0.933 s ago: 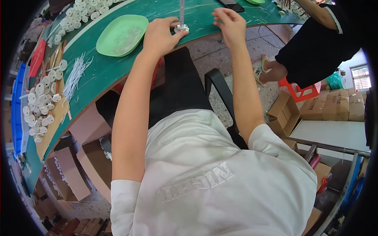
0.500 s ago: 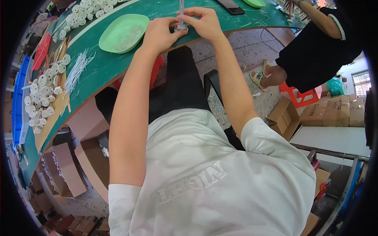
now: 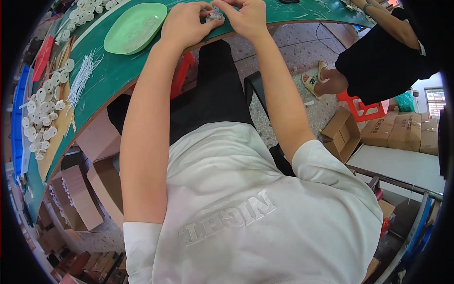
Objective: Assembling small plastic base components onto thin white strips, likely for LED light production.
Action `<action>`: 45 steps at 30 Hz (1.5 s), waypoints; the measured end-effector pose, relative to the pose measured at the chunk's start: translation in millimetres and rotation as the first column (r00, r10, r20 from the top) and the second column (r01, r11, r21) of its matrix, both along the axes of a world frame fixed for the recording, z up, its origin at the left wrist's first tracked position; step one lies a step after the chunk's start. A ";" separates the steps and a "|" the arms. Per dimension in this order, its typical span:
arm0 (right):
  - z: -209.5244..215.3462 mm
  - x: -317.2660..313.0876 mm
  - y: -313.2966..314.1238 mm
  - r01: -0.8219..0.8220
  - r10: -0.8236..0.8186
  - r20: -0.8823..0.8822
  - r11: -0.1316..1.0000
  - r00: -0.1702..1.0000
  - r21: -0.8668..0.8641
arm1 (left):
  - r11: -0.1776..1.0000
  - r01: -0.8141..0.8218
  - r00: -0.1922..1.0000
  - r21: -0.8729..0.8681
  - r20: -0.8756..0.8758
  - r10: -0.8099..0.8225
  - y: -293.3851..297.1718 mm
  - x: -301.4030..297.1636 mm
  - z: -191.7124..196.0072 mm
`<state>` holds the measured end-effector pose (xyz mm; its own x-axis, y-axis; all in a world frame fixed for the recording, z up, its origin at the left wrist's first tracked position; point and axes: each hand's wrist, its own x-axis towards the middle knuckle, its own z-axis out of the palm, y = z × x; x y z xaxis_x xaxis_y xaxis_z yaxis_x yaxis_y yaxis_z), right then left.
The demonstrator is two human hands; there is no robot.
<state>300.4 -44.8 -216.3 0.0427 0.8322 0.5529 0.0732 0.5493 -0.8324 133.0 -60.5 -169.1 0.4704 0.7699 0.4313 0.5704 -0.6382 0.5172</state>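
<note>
At the very top of the frame, a little right of centre, a small pale part [image 3: 215,14] sits pinched between the two hands right at the near edge of the green counter [image 3: 142,66]. The left hand [image 3: 187,23] curls around it from the left with fingers bent and the thumb pressing in; the right hand [image 3: 246,18] closes on it from the right, fingertips meeting over it. Both are clenched on the piece, though how it is made is too small to tell. Just to the left of the hands a light green oval tray [image 3: 135,27] lies on the counter, and further down the left side a loose bundle of thin white sticks [image 3: 82,78] is spread out, with a scatter of round white discs [image 3: 42,118] beyond it on a brown sheet. Since the part is held right over the counter's edge, above the lap, I would say a slip of either thumb could drop it to the floor. Uneven pressing from the two sides might also skew the piece. At the upper right another person in dark clothes [image 3: 383,61] sits beside a red stool [image 3: 362,106], with cardboard boxes [image 3: 402,132] behind.
</note>
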 end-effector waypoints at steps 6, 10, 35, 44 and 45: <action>0.8 2.0 -1.6 0.074 -0.083 0.103 0.993 0.991 0.087 | 1.000 -0.018 0.999 0.008 0.046 0.018 -2.7 1.4 -1.5; 9.6 -3.2 -13.2 0.133 -0.204 0.222 0.945 0.953 0.298 | 1.000 -0.030 0.999 -0.001 0.040 0.030 1.3 1.5 -5.0; 56.7 -43.8 -128.8 -0.306 0.215 -0.286 0.894 0.934 -0.327 | 0.669 0.666 0.286 -0.332 0.941 0.181 -161.5 -36.4 -29.1; 42.2 -51.5 -120.2 -0.690 0.541 -0.459 0.675 0.705 -0.263 | 0.668 0.648 0.344 -0.366 0.923 0.172 -170.1 -54.9 -21.0; 41.9 -52.2 -120.9 -0.690 0.543 -0.456 0.674 0.705 -0.264 | 0.668 0.650 0.351 -0.363 0.923 0.160 -170.6 -56.0 -22.0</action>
